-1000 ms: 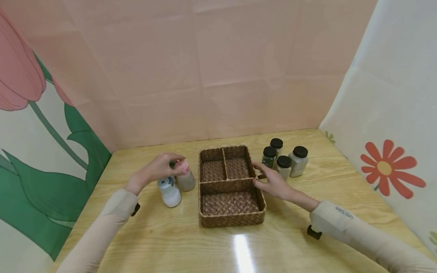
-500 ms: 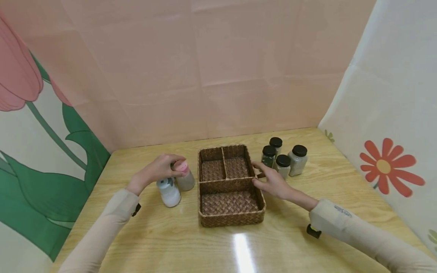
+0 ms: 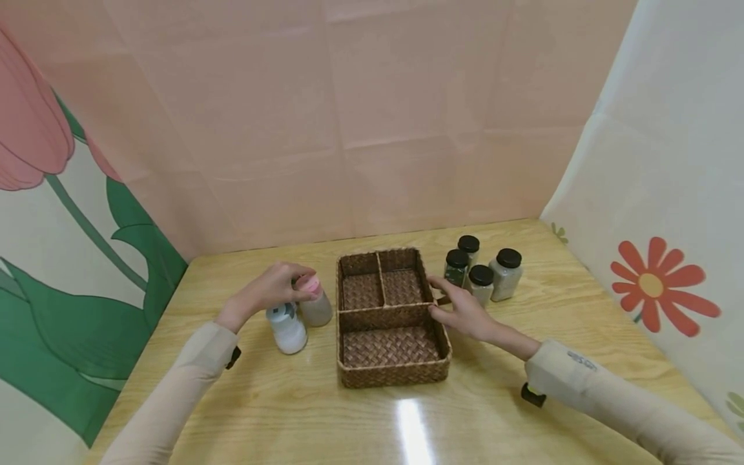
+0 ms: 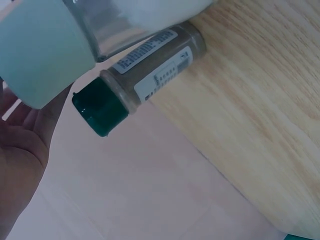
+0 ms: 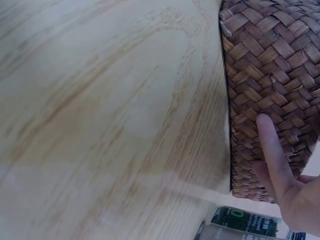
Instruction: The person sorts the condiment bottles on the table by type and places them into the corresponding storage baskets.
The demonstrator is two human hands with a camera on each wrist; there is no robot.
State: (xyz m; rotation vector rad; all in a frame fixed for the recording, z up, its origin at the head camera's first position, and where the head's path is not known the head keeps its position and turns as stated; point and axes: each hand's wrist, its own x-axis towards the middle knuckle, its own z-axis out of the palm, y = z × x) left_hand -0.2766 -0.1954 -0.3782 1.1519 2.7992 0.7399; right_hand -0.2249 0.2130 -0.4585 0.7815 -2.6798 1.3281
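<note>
My left hand (image 3: 278,284) holds a seasoning jar by its pink lid (image 3: 309,284), thumb and fingers on either side; the grey-brown body (image 3: 316,311) stands on the table. Close beside it is a jar of white powder (image 3: 290,334) with a pale lid (image 4: 47,55). A green-capped bottle (image 4: 150,70) with printed labels shows in the left wrist view; the pink lid is hidden there. My right hand (image 3: 465,313) touches the right side of a woven basket (image 3: 392,374) with three compartments. In the right wrist view, extended fingers (image 5: 274,150) rest against its outer wall.
Several black-lidded jars (image 3: 481,284) stand right of the basket, close to my right hand. The wooden table (image 3: 279,413) ends at a pink backdrop (image 3: 349,161), with flower-printed sheets (image 3: 668,194) at the sides.
The pink lid sits slightly lower and further left between my left fingers than one second ago. My right hand stays at the basket; the view shifts slightly.
</note>
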